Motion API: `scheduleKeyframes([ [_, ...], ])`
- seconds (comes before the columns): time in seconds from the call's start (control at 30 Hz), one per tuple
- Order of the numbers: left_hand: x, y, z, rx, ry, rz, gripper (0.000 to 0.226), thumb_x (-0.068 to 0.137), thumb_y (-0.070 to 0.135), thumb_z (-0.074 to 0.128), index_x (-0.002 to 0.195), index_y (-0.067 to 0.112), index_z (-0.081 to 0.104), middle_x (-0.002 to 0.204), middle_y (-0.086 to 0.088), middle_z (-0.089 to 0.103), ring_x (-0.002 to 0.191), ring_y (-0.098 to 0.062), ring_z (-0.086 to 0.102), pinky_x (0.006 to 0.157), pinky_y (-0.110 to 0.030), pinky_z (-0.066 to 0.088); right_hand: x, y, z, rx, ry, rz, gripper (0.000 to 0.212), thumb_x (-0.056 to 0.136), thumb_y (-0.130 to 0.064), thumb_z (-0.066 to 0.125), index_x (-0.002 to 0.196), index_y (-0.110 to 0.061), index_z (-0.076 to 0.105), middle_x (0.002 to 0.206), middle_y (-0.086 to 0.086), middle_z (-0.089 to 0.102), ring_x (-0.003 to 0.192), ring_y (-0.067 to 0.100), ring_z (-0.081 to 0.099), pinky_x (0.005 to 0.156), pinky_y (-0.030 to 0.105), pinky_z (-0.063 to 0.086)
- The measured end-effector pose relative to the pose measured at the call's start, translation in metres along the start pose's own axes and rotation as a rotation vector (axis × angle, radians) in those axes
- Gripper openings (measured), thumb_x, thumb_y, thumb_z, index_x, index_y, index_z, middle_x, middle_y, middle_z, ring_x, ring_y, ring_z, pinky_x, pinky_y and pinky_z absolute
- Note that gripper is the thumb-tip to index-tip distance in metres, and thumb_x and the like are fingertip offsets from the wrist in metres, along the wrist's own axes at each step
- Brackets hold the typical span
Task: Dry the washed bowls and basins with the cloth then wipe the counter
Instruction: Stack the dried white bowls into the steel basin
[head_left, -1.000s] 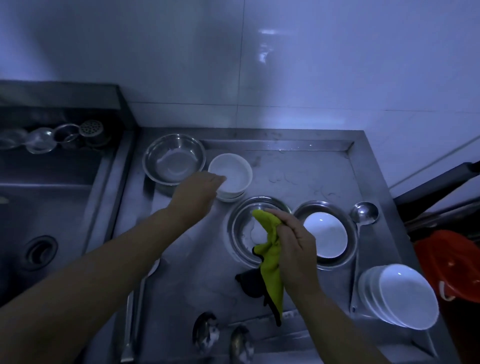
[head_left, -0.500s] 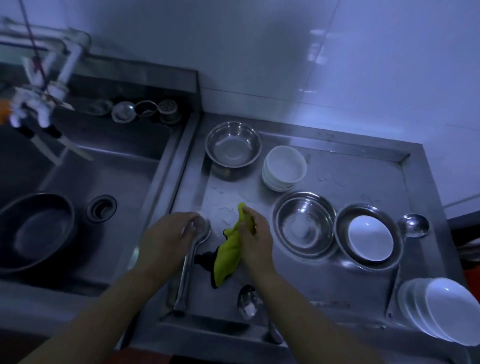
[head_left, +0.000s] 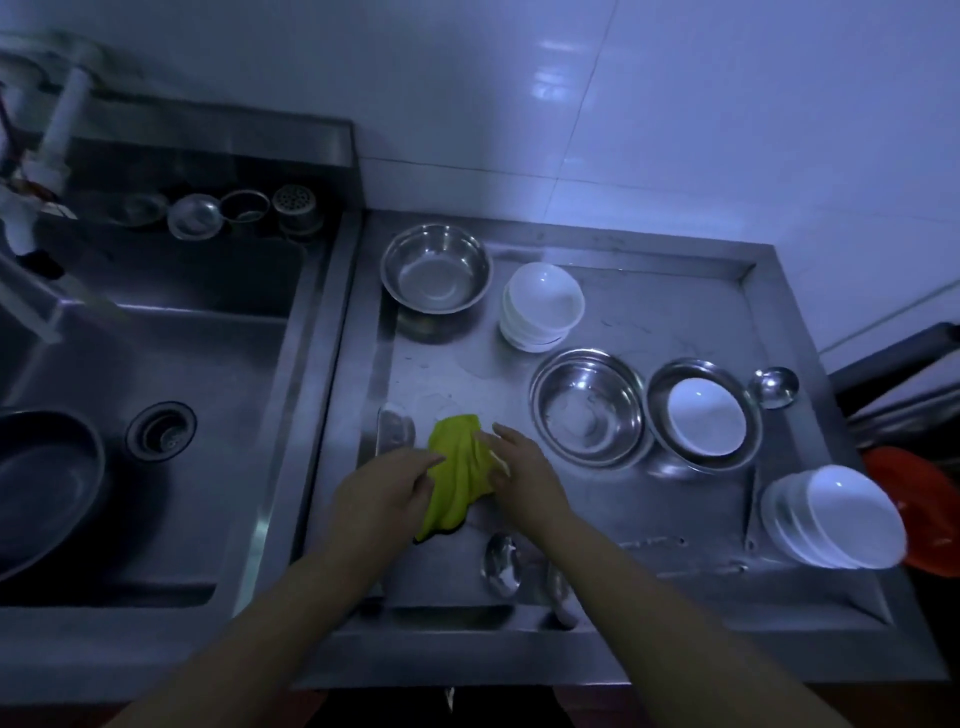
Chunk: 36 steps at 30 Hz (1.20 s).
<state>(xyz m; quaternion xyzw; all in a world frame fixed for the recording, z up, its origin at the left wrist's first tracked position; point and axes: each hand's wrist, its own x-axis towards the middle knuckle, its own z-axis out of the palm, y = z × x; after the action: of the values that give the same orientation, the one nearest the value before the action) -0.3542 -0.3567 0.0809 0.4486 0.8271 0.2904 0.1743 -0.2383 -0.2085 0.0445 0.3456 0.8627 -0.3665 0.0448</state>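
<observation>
A yellow-green cloth (head_left: 457, 467) lies bunched on the steel counter (head_left: 675, 301), near its front left. My left hand (head_left: 384, 488) pinches the cloth's left edge, and my right hand (head_left: 519, 467) holds its right side with the fingers stretched over it. Behind are a steel basin (head_left: 436, 267) and a stack of white bowls (head_left: 543, 304). To the right stand an empty steel basin (head_left: 589, 405) and another basin (head_left: 662, 387) with a white bowl (head_left: 706, 423) inside. More white bowls (head_left: 836, 514) lean stacked at the far right.
A ladle (head_left: 395, 431) lies just left of the cloth, spoons (head_left: 501, 564) at the front edge, and a small ladle (head_left: 774, 387) on the right. The sink (head_left: 208, 364) on the left holds a dark pan (head_left: 41, 483). An orange object (head_left: 914, 493) sits beyond the counter's right edge.
My left hand has left the ladle and come onto the cloth. The cloth now rests on the counter between both hands. The view has shifted slightly.
</observation>
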Motion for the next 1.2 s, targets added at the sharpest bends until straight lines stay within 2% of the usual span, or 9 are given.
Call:
scheduleKeyframes([
  [0.13, 0.017, 0.032, 0.013, -0.02, -0.037, 0.078, 0.029, 0.085, 0.006, 0.063, 0.111, 0.015, 0.069, 0.112, -0.003, 0.069, 0.099, -0.025, 0.064, 0.083, -0.027, 0.044, -0.048, 0.019, -0.039, 0.118, 0.266, 0.051, 0.035, 0.089, 0.002, 0.057, 0.12, -0.012, 0.065, 0.125, 0.009, 0.061, 0.119, 0.025, 0.051, 0.099, 0.022, 0.031],
  [0.3, 0.046, 0.085, 0.053, -0.062, -0.077, 0.139, 0.03, 0.084, 0.007, 0.062, 0.112, 0.016, 0.069, 0.112, -0.006, 0.069, 0.102, -0.026, 0.063, 0.087, -0.029, 0.043, -0.092, 0.068, -0.102, 0.1, 0.481, 0.151, 0.031, 0.085, 0.007, 0.058, 0.106, -0.01, 0.072, 0.11, 0.007, 0.07, 0.106, 0.022, 0.06, 0.09, 0.024, 0.041],
  [0.47, 0.086, 0.134, 0.103, -0.007, -0.205, 0.226, 0.031, 0.089, 0.016, 0.053, 0.117, 0.02, 0.064, 0.115, -0.006, 0.064, 0.106, -0.027, 0.059, 0.087, -0.036, 0.046, -0.095, 0.13, -0.164, 0.054, 0.576, 0.248, 0.028, 0.085, 0.006, 0.057, 0.101, -0.01, 0.074, 0.103, 0.006, 0.072, 0.098, 0.021, 0.063, 0.082, 0.023, 0.043],
  [0.6, 0.119, 0.166, 0.144, 0.001, -0.186, 0.151, 0.014, 0.086, 0.016, 0.054, 0.093, 0.014, 0.066, 0.094, -0.009, 0.066, 0.09, -0.03, 0.062, 0.075, -0.036, 0.048, -0.062, 0.176, -0.213, 0.013, 0.566, 0.32, 0.022, 0.09, -0.003, 0.055, 0.098, -0.012, 0.074, 0.095, 0.009, 0.071, 0.086, 0.02, 0.062, 0.07, 0.027, 0.041],
  [0.7, 0.138, 0.177, 0.176, -0.028, -0.156, 0.027, 0.02, 0.088, 0.014, 0.055, 0.101, 0.013, 0.07, 0.099, -0.011, 0.068, 0.092, -0.029, 0.063, 0.078, -0.033, 0.045, -0.032, 0.207, -0.239, -0.076, 0.499, 0.347, 0.019, 0.09, -0.007, 0.053, 0.088, -0.007, 0.072, 0.086, 0.016, 0.069, 0.081, 0.029, 0.062, 0.067, 0.034, 0.044],
  [0.83, 0.152, 0.179, 0.213, -0.014, -0.174, -0.1, 0.023, 0.088, 0.018, 0.053, 0.108, 0.013, 0.064, 0.107, -0.009, 0.067, 0.098, -0.025, 0.061, 0.079, -0.03, 0.043, 0.0, 0.247, -0.253, -0.21, 0.289, 0.454, 0.021, 0.09, -0.006, 0.048, 0.099, -0.009, 0.066, 0.089, 0.01, 0.062, 0.091, 0.033, 0.061, 0.07, 0.031, 0.045],
  [0.97, 0.158, 0.179, 0.234, -0.076, -0.171, -0.239, 0.028, 0.088, 0.018, 0.055, 0.116, 0.016, 0.06, 0.105, -0.007, 0.067, 0.092, -0.023, 0.062, 0.072, -0.024, 0.035, 0.022, 0.27, -0.252, -0.339, 0.137, 0.481, 0.025, 0.094, -0.007, 0.043, 0.112, -0.015, 0.058, 0.109, 0.012, 0.063, 0.101, 0.031, 0.059, 0.082, 0.033, 0.045],
  [1.13, 0.163, 0.186, 0.246, -0.174, -0.113, -0.424, 0.027, 0.084, 0.012, 0.058, 0.11, 0.019, 0.064, 0.068, 0.006, 0.063, 0.065, -0.011, 0.055, 0.062, -0.021, 0.033, 0.034, 0.283, -0.249, -0.417, 0.113, 0.456, 0.028, 0.095, -0.01, 0.041, 0.114, -0.017, 0.06, 0.114, 0.009, 0.065, 0.103, 0.029, 0.063, 0.074, 0.028, 0.041],
  [1.2, 0.165, 0.189, 0.248, -0.228, -0.096, -0.485, 0.025, 0.083, 0.009, 0.06, 0.107, 0.015, 0.066, 0.067, 0.005, 0.061, 0.065, -0.013, 0.057, 0.063, -0.022, 0.036, 0.037, 0.287, -0.25, -0.38, 0.112, 0.45, 0.025, 0.094, -0.012, 0.043, 0.109, -0.015, 0.063, 0.112, 0.009, 0.066, 0.101, 0.03, 0.063, 0.071, 0.028, 0.04],
])
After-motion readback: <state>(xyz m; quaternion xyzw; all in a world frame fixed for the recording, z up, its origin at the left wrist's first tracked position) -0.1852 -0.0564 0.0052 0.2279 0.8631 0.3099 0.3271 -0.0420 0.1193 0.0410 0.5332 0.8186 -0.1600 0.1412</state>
